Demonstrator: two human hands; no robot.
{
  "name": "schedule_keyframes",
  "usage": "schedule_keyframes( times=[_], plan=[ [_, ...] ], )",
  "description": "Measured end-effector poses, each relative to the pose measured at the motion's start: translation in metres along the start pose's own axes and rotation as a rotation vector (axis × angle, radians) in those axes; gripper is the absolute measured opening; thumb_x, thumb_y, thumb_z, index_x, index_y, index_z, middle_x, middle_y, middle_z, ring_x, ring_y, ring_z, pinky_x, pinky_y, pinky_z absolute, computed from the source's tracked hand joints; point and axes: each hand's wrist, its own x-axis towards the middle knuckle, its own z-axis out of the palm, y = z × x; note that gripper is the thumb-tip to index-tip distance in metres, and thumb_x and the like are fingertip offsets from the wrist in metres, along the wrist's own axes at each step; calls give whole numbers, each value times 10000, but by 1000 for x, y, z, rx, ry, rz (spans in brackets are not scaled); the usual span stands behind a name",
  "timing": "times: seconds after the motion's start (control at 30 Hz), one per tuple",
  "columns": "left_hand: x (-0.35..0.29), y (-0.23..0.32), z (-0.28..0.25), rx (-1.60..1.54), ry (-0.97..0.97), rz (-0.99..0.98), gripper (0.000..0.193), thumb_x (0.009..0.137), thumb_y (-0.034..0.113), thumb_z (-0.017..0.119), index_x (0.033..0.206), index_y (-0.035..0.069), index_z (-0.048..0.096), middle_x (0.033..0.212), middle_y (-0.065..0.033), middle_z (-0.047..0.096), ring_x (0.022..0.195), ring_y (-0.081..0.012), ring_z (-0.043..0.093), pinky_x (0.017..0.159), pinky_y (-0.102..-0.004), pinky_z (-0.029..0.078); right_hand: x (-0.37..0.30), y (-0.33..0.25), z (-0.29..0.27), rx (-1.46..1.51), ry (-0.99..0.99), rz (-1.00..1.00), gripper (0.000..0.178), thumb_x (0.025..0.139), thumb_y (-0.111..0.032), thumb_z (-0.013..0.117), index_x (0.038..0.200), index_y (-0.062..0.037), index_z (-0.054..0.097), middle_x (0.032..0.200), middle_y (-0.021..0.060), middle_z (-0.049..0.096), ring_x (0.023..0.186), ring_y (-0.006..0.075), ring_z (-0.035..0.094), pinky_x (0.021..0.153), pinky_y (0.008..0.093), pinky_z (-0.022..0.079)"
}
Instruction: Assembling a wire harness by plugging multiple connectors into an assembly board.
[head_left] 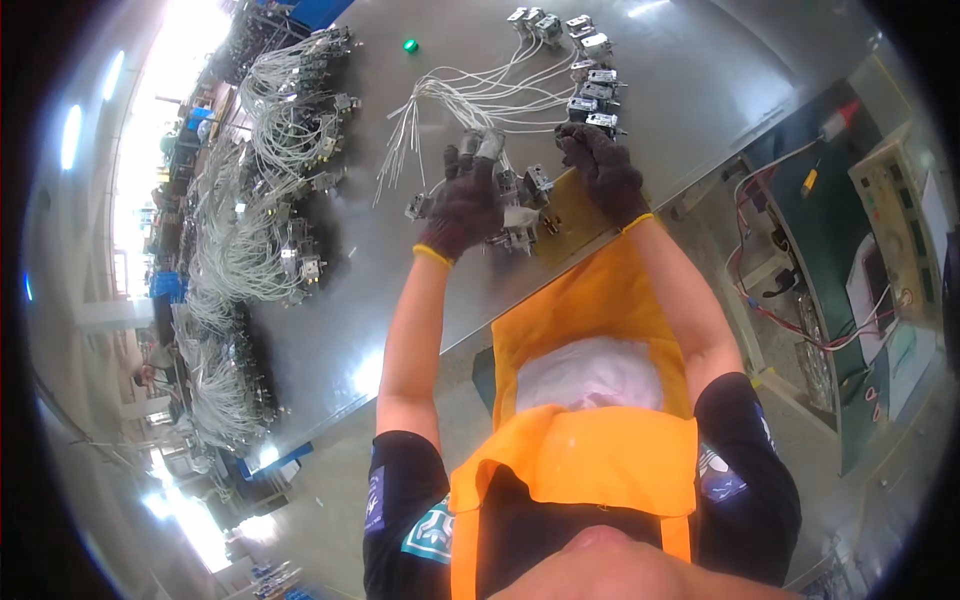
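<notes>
My left hand [468, 200], in a dark knit glove with greyish fingertips, reaches over the lower end of a spread of white wires [460, 95]. Its fingers are stretched and partly apart. In a matching glove, my right hand [605, 175] is closed beside the lowest of a row of metal connectors [603, 120]; its fingers hide whatever is in them. The wires fan out from a bundle at the left to these small metal housings. Between and below my hands lies a cluster of loose metal connectors [515, 235], partly covered by my left hand.
Heaps of white wired assemblies [235, 240] line the left side of the grey metal table [350, 340]. A small green round object [410, 46] lies at the far side. To the right stand a control box [895, 225], red cables and scissors [872, 403] on a green bench.
</notes>
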Motion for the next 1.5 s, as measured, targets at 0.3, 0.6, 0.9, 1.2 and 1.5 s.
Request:
schedule_keyframes(
  times=[0.3,0.6,0.9,1.2,1.5],
  plan=[
    [43,56,-4,-26,-426,-294,826,742,536,761,1370,69,497,1267,-252,571,1225,-400,523,1021,-485,413,2,12,0,-62,63,-66,226,959,-283,605,1075,-100,669,838,121,714,746,284,694,712,425,523],
    [24,-5,4,-402,-272,-212,615,768,423,786,1259,87,631,969,-151,675,909,-278,640,891,-379,485,-1,14,0,-146,58,-36,231,948,-316,612,1078,-135,673,876,125,708,841,353,659,759,490,499],
    [18,-2,-4,-75,-370,-10,692,719,403,803,1315,132,577,1337,-265,521,1252,-413,483,1098,-467,335,-1,3,-4,-90,24,-53,224,946,-283,616,1072,-106,671,882,141,710,780,322,689,715,434,525],
    [9,-39,15,-347,-254,-48,641,759,284,802,1301,31,571,1028,-133,679,966,-241,652,864,-355,506,-40,-31,-8,172,-40,27,238,954,-178,622,1142,-38,659,883,115,691,776,120,653,741,322,531],
    [-3,-13,50,-538,-55,-236,424,843,150,767,1209,-6,617,935,-2,649,870,-86,616,789,-249,504,-127,-36,83,83,-471,-262,215,973,-201,591,1135,-78,661,934,81,667,799,169,636,751,336,530]
  ],
)
